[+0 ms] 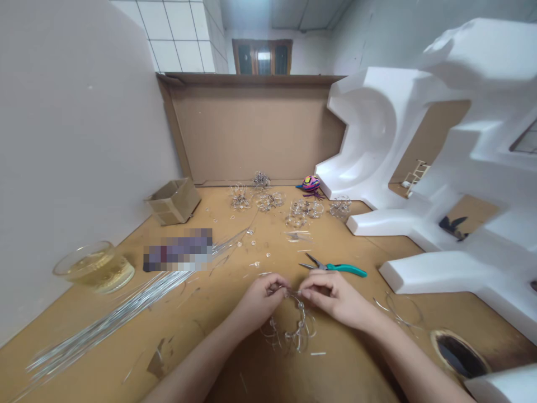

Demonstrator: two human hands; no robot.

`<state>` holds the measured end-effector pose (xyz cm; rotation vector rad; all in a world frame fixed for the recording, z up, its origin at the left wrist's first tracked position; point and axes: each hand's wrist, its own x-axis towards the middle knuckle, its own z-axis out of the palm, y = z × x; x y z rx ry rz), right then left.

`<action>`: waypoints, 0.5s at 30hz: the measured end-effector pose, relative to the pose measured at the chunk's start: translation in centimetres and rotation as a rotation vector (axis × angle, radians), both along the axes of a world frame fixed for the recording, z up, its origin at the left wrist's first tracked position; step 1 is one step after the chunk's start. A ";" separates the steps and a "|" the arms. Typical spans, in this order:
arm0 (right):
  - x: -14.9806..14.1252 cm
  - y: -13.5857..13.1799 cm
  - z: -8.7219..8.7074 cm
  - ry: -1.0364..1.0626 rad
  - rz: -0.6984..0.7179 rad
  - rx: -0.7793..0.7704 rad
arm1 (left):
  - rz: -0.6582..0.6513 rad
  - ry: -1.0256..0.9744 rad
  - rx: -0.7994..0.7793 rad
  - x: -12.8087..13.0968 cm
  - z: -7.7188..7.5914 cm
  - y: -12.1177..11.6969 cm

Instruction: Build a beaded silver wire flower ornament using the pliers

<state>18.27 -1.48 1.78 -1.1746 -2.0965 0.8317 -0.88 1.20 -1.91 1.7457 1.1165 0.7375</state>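
Observation:
A ring of bent silvery wire (301, 320) with clear beads and loose wire loops hangs between my two hands near the table's front. My left hand (266, 296) pinches its upper left end, fingertips pressed together. On the other side, my right hand (329, 294) closes thumb and finger on the upper right end. A small gap shows between the fingertips of both hands. Just behind my right hand lie long-nose pliers (335, 268) with teal handles, jaws apart. Short cut wires (297, 236) and small clear beads (253, 243) are scattered beyond my hands.
Several wire clusters (268, 200) stand at the back, beside a colourful ball-shaped item (311, 183). To the left are a cardboard box (176, 201), a glass of yellowish liquid (96, 268) and a bundle of straight wires (121, 313). White foam blocks (436, 273) line the right side.

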 end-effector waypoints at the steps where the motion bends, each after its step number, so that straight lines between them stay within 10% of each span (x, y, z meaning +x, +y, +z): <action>1: 0.0 0.0 -0.1 -0.016 0.007 -0.004 | 0.000 -0.005 0.001 0.0 -0.2 0.0; 15: -0.2 -0.3 -0.4 -0.136 0.036 0.103 | -0.013 0.101 0.082 0.4 -0.2 -0.6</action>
